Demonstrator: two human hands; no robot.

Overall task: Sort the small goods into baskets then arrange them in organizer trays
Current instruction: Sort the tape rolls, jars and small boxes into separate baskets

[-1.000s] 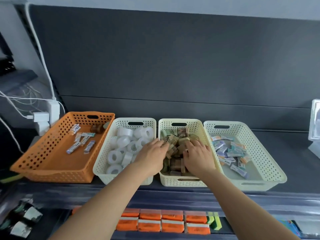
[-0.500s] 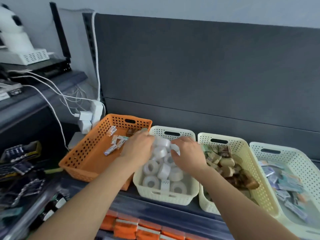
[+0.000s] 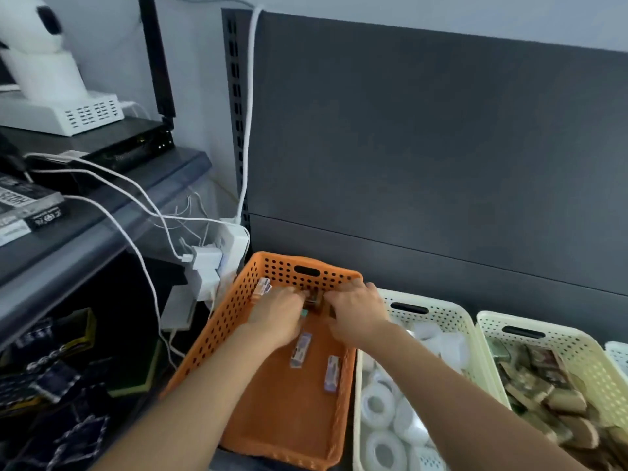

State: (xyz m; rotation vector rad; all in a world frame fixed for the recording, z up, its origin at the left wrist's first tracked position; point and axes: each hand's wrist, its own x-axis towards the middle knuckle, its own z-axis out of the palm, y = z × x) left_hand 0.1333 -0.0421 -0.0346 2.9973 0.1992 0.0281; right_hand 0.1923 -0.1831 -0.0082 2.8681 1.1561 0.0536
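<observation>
Left hand [image 3: 277, 312] and right hand [image 3: 356, 314] blurred, grips unclear, brown packet [image 3: 314, 297] between them half hidden, far-right basket [image 3: 620, 355] cropped

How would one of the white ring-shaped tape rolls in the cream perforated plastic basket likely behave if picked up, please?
Probably light: each white tape roll is a small hollow ring. Set on edge it could roll, though lying flat in the cream basket, as several do, it should stay put. Its smooth glossy-looking face may be somewhat slippery.
</observation>
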